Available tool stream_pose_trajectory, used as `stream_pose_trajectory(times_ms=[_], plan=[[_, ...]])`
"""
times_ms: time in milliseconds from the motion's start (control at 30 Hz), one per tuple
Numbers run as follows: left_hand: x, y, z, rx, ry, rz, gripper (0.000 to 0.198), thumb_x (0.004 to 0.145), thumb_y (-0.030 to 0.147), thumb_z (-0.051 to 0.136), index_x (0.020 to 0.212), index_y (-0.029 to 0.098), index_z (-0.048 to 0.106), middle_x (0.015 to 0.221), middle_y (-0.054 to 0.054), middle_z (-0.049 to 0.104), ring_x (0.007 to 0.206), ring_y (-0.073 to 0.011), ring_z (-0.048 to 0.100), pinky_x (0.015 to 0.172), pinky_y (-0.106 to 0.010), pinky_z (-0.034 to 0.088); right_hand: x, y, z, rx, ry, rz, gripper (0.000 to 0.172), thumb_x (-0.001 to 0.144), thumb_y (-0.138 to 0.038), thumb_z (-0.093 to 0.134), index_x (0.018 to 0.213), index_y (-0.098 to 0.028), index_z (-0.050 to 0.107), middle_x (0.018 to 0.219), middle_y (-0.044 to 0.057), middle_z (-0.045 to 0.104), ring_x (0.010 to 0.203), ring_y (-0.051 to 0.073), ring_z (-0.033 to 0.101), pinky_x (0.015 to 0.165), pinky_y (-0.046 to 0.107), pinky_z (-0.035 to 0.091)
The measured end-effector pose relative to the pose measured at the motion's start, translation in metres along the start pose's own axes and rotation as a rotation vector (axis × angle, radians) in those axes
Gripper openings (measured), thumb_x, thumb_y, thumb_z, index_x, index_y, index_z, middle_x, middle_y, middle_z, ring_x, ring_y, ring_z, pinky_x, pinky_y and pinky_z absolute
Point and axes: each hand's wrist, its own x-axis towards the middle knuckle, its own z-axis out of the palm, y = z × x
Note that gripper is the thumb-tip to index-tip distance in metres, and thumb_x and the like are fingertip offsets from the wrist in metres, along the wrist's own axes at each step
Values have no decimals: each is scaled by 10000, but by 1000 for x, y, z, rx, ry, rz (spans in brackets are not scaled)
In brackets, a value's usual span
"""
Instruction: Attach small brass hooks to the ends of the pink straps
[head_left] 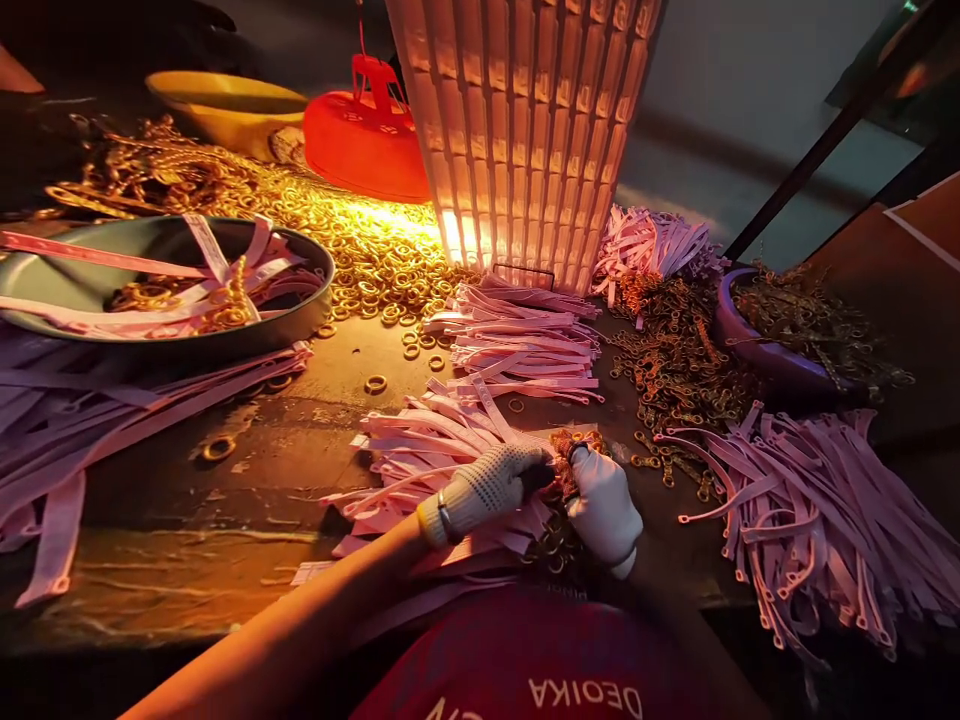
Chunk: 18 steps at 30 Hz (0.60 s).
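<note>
Worked at a worn brown table [292,440], facing a tall ridged panel [525,130]. Had a green basin [300,320] off to the left, a heap of pink straps [832,540] off to the right, and a nearer strap pile [420,430] directly in front. Relied on a red lamp [367,145] beside the panel, bright below. Held the gloved left hand [480,490] and gloved right hand [604,505] close together at the right end of the nearer strap pile, with fingers curled narrow at a clump of small metal pieces [561,455]. Could not tell, with fingertips dark and partly hidden, firm grip from mere touch. Called, by judgement, for a light pinch, steadying with one hand and guiding with the other, wrists low, to avoid snagging neighbouring straps. Seemed wise, too, to angle small parts toward the lamp. Had also a loose gold ring [217,457] on the left, well apart from both hands.
</note>
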Motion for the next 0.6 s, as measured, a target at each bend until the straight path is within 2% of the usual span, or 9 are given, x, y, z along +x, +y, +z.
stream_pose_trajectory(times_ms=[67, 133, 200, 267, 333, 400, 600], plan=[[-1, 0, 0, -48, 56, -30, 300, 923, 339, 518, 706, 156, 614, 647, -3, 622, 596, -125, 499, 570, -241, 386, 1, 0, -15, 71, -89, -42, 518, 723, -37, 502, 1223, -141, 586, 1010, 109, 697, 918, 234, 632, 796, 311, 462], [-4, 2, 3, -55, 110, -72, 328, 926, 371, 518, 700, 153, 612, 642, -8, 623, 592, -128, 498, 574, -248, 382, 3, -2, -30, 75, -211, -12, 553, 761, -67, 531, 1309, -141, 539, 1016, 109, 714, 913, 228, 655, 767, 292, 458], [-9, 6, 7, -63, 132, -96, 299, 923, 341, 516, 720, 153, 629, 677, -21, 656, 611, -135, 525, 597, -253, 391, 8, -5, -38, 23, -329, 80, 485, 777, -98, 558, 1259, -153, 564, 934, 100, 732, 839, 225, 678, 688, 278, 435], [-14, 10, 11, -64, 147, -120, 219, 886, 281, 548, 731, 158, 643, 694, -25, 677, 619, -141, 548, 601, -251, 389, 11, -8, -38, -28, -385, 133, 352, 781, -114, 568, 1126, -172, 609, 862, 92, 737, 783, 229, 690, 623, 273, 400], [-19, 13, 14, -57, 162, -131, 148, 835, 234, 588, 718, 162, 644, 681, -23, 674, 609, -144, 549, 585, -248, 372, 11, -11, -31, -58, -368, 120, 255, 772, -123, 580, 1017, -187, 615, 829, 88, 737, 762, 236, 696, 587, 272, 374], [-22, 14, 15, -58, 162, -132, 105, 797, 216, 616, 710, 164, 644, 669, -23, 668, 599, -147, 546, 570, -248, 356, 7, -14, -21, -92, -318, 85, 237, 746, -122, 598, 974, -185, 604, 785, 87, 728, 731, 239, 694, 567, 274, 364], [-22, 14, 17, -75, 111, -138, 200, 852, 189, 509, 723, 159, 659, 683, -47, 676, 610, -168, 565, 579, -267, 375, -2, -19, -5, -204, -219, -6, 124, 784, -176, 581, 904, -150, 589, 686, 119, 688, 632, 251, 665, 531, 299, 373]])
